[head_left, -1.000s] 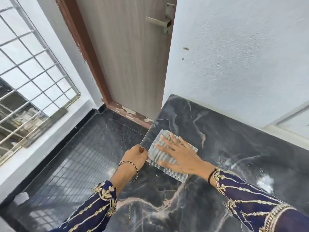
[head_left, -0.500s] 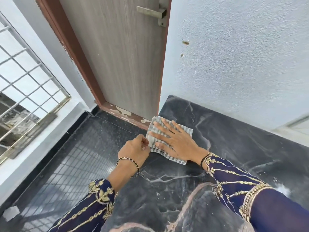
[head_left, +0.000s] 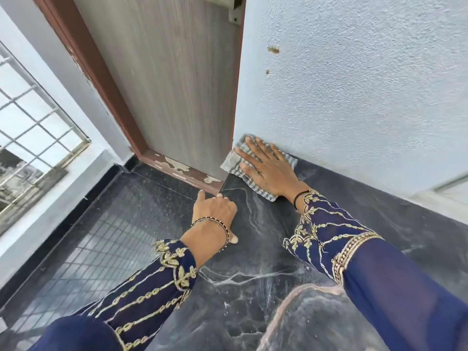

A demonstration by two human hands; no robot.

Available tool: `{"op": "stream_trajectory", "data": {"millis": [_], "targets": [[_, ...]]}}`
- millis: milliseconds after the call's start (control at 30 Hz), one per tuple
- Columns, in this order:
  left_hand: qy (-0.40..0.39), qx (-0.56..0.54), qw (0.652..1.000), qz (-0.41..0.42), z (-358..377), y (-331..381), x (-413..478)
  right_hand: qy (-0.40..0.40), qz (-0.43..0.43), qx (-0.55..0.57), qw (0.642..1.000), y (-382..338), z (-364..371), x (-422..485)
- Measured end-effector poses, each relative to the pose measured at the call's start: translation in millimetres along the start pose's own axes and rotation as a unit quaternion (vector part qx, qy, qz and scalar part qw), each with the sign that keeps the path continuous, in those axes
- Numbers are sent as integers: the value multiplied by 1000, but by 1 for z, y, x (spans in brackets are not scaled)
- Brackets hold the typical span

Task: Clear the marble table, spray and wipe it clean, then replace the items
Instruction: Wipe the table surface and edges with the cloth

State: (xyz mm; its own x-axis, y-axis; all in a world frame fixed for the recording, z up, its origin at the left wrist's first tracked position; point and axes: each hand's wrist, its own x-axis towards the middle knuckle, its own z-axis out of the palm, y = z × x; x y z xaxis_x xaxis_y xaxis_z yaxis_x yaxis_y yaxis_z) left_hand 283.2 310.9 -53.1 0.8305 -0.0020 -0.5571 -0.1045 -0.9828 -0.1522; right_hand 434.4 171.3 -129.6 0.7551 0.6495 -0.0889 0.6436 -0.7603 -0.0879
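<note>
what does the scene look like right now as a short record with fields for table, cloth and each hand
table: dark veined marble table
cloth: striped cloth at the table's far left corner, against the wall
right hand: right hand flat on the cloth, fingers spread
left hand: left hand rests on the table's left edge
beside: wooden door, left of the wall

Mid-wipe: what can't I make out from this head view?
Head view only:
Cloth: middle hidden under the right hand.
Left hand: its back hides the palm side; grip on the marble table edge unclear.
Marble table: near and right parts cut off by frame edges, partly covered by sleeves.
Door handle: cut off by the top edge.
</note>
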Motion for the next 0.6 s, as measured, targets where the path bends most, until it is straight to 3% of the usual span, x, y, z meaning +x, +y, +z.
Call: {"op": "stream_trajectory", "data": {"millis": [267,467,533,600], "targets": [[26,-18,999,-5,3,0,-3,-28,23,-2,999,55,-5,-70],[56,-71,996,-2,16,-7,-1,-34,104,16,994,20,3,-67],[89,-145,986,-5,18,-11,-8,-17,96,6,995,-3,10,-75],[112,-277,953,-40,23,-19,-17,6,63,-11,998,-34,19,-88]]}}
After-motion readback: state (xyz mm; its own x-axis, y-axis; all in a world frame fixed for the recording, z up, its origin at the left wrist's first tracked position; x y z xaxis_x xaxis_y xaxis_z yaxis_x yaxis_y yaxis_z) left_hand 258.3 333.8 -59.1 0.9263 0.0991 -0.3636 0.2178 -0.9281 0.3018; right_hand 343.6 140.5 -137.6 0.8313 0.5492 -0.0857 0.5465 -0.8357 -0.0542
